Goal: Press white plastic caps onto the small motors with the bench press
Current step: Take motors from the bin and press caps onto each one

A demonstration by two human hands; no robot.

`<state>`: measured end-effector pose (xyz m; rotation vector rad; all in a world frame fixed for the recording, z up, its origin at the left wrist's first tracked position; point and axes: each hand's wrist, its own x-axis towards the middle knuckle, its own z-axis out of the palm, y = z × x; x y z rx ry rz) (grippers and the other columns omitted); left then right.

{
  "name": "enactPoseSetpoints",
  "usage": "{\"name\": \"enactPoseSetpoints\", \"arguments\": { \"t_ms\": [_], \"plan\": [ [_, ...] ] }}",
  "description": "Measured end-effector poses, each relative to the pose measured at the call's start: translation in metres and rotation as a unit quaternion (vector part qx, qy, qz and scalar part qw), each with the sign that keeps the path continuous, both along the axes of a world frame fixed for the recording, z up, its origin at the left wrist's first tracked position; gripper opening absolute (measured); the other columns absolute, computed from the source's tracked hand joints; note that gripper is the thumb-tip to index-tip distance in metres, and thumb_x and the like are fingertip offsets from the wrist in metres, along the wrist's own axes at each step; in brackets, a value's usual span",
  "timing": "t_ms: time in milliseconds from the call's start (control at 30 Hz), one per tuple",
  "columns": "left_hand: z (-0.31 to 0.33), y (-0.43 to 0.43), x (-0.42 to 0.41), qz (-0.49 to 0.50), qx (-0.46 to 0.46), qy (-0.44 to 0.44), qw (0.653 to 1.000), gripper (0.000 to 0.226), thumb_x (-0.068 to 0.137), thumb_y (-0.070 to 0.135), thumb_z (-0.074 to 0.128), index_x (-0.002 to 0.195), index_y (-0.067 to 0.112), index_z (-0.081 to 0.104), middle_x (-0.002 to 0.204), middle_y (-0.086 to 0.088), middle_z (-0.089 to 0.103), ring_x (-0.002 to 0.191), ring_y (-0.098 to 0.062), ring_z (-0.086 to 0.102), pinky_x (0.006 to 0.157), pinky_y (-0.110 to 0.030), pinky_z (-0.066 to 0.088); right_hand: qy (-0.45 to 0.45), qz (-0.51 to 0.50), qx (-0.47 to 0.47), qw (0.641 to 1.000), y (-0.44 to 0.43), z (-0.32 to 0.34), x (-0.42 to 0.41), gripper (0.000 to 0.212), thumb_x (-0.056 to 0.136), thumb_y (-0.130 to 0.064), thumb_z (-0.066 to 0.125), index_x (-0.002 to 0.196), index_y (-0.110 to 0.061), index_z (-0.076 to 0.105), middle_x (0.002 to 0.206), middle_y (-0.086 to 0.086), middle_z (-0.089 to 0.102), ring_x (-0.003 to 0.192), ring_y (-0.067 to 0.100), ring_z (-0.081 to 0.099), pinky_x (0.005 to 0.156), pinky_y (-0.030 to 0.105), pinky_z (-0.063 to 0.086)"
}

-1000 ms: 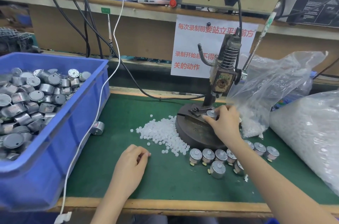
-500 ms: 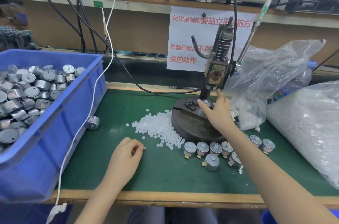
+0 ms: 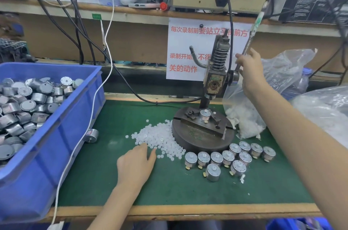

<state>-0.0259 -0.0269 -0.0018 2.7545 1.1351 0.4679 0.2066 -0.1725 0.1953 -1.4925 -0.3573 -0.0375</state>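
Observation:
The bench press (image 3: 216, 79) stands on a round dark base (image 3: 197, 139) at the middle of the green mat. A small motor (image 3: 204, 115) with a white cap on top sits in the fixture under the ram. My right hand (image 3: 249, 68) is raised at the press lever (image 3: 250, 41), fingers around its lower part. My left hand (image 3: 136, 163) rests on the mat, its fingertips touching the pile of white caps (image 3: 160, 138). Several capped motors (image 3: 228, 157) stand in rows in front of the base.
A blue bin (image 3: 62, 135) full of motors fills the left side, with one loose motor (image 3: 91, 135) beside it. Clear bags of white caps (image 3: 250, 116) lie at the right. A white cable (image 3: 84, 122) hangs over the bin's edge.
My right hand left the motor on the fixture and rose to the press lever. My left hand slid forward to the cap pile.

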Motion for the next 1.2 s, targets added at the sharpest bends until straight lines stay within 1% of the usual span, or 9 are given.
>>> {"name": "enactPoseSetpoints", "arguments": {
  "t_ms": [100,267,400,600,667,733,833,933,1200],
  "plan": [
    [-0.001,0.000,0.000,-0.010,-0.004,-0.030,0.999,0.041,0.092,0.047,0.034,0.061,0.021,0.029,0.061,0.005,0.043,0.060,-0.013,0.045,0.049,-0.026,0.023,0.031,-0.021,0.067,0.997,0.007,0.031,0.002,0.054,0.088,-0.007,0.044,0.140,-0.014,0.033,0.127,0.010,0.049,0.099,0.015,0.047,0.078,0.030,0.039],
    [-0.001,-0.001,0.000,-0.018,-0.010,-0.042,0.999,0.030,0.092,0.034,0.038,0.065,0.021,0.031,0.064,0.006,0.044,0.062,-0.015,0.046,0.050,-0.027,0.023,0.015,-0.039,0.148,0.988,0.000,0.040,-0.021,0.022,0.090,-0.004,0.043,0.108,-0.009,0.054,0.085,0.000,0.050,0.071,0.010,0.047,0.067,0.021,0.039],
    [-0.001,0.000,0.001,-0.024,-0.017,-0.055,0.998,0.026,0.092,0.032,0.039,0.070,0.019,0.036,0.070,0.006,0.049,0.065,-0.015,0.046,0.051,-0.028,0.024,-0.047,0.012,0.143,0.989,-0.022,0.003,-0.055,0.018,0.091,-0.016,0.051,0.075,-0.019,0.044,0.073,-0.006,0.041,0.070,0.007,0.047,0.086,0.028,0.042],
    [0.001,-0.001,-0.001,-0.038,-0.036,-0.083,0.995,0.024,0.091,0.034,0.040,0.072,0.020,0.042,0.071,0.007,0.052,0.067,-0.014,0.050,0.052,-0.026,0.027,-0.068,0.009,0.159,0.985,-0.023,-0.004,-0.062,0.018,0.089,-0.015,0.053,0.074,-0.019,0.044,0.075,-0.006,0.045,0.076,0.008,0.050,0.103,0.038,0.036],
    [0.002,-0.001,-0.002,-0.054,-0.043,-0.088,0.994,0.019,0.091,0.036,0.040,0.079,0.022,0.046,0.075,0.009,0.052,0.071,-0.012,0.051,0.054,-0.026,0.030,-0.095,0.007,0.181,0.979,-0.021,-0.010,-0.063,0.006,0.083,-0.017,0.054,0.081,-0.020,0.048,0.083,-0.005,0.050,0.086,0.010,0.052,0.100,0.032,0.039],
    [0.002,-0.002,-0.004,-0.079,-0.057,-0.097,0.990,0.014,0.092,0.038,0.041,0.090,0.026,0.048,0.077,0.011,0.049,0.076,-0.010,0.050,0.057,-0.026,0.032,-0.115,-0.011,0.174,0.978,-0.022,-0.028,-0.066,0.017,0.082,-0.020,0.052,0.099,-0.022,0.052,0.102,-0.007,0.056,0.102,0.007,0.055,0.097,0.023,0.041],
    [0.003,-0.002,-0.004,-0.115,-0.069,-0.093,0.987,0.016,0.091,0.042,0.044,0.102,0.031,0.048,0.081,0.014,0.044,0.082,-0.006,0.049,0.061,-0.024,0.032,-0.080,-0.091,0.074,0.990,-0.023,-0.068,-0.066,0.025,0.090,-0.020,0.050,0.115,-0.020,0.053,0.118,-0.006,0.057,0.109,0.005,0.054,0.094,0.021,0.044],
    [0.001,-0.001,-0.005,-0.137,-0.069,-0.085,0.985,0.017,0.088,0.047,0.047,0.096,0.032,0.051,0.084,0.015,0.044,0.079,-0.002,0.047,0.062,-0.021,0.035,-0.026,-0.066,-0.142,0.987,-0.015,-0.110,-0.061,0.030,0.092,-0.023,0.050,0.120,-0.015,0.056,0.122,0.002,0.058,0.101,0.010,0.053,0.078,0.019,0.044],
    [-0.002,0.004,-0.006,-0.164,-0.078,-0.094,0.979,0.012,0.088,0.047,0.050,0.084,0.036,0.052,0.083,0.016,0.046,0.078,0.001,0.049,0.056,-0.015,0.030,-0.147,-0.013,-0.369,0.918,0.009,-0.134,-0.052,0.042,0.089,-0.021,0.058,0.128,-0.007,0.053,0.129,0.010,0.053,0.118,0.023,0.048,0.099,0.032,0.035]
  ]
}}
